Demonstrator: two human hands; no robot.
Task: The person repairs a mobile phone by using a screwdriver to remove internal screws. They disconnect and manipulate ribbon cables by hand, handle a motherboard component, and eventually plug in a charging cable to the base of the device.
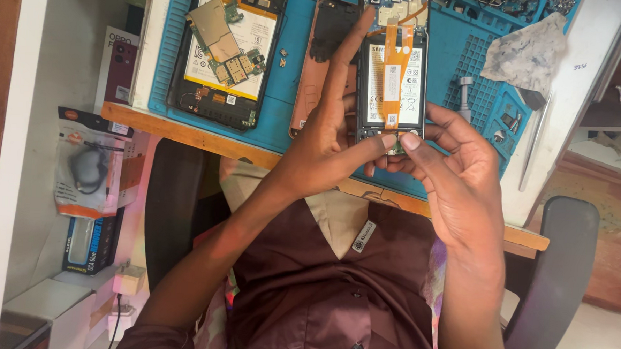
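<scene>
1. Head view, looking down over a maroon shirt (333, 294) to the near edge of a wooden bench (187, 131). A blue work mat (294, 62) covers the bench top.
2. Opened phone (391, 80) lies back-up on the mat, centre-right, with battery and orange flex ribbon (398, 60) exposed. Its near end overhangs toward the body.
3. Left hand (326, 140): fingers spread, index laid along the phone's left edge, thumb tip pressed at the near end.
4. Right hand (450, 167): half curled, thumb and fingertip closing on a small part (397, 145) at the phone's near end. Whether the part is gripped or only touched, cannot tell.
5. Judgement: work at that end goes best with the left hand steadying the frame while the right makes small, light moves, keeping clear of the ribbon.
6. Left of the phone: a detached pinkish back cover (315, 70), then a second opened phone (225, 52) with its circuit board lifted.
7. Right on the mat: a crumpled grey cloth (529, 51) and a small screwdriver (465, 97).
8. Left of the bench: packaged accessories (87, 165) and boxes.
</scene>
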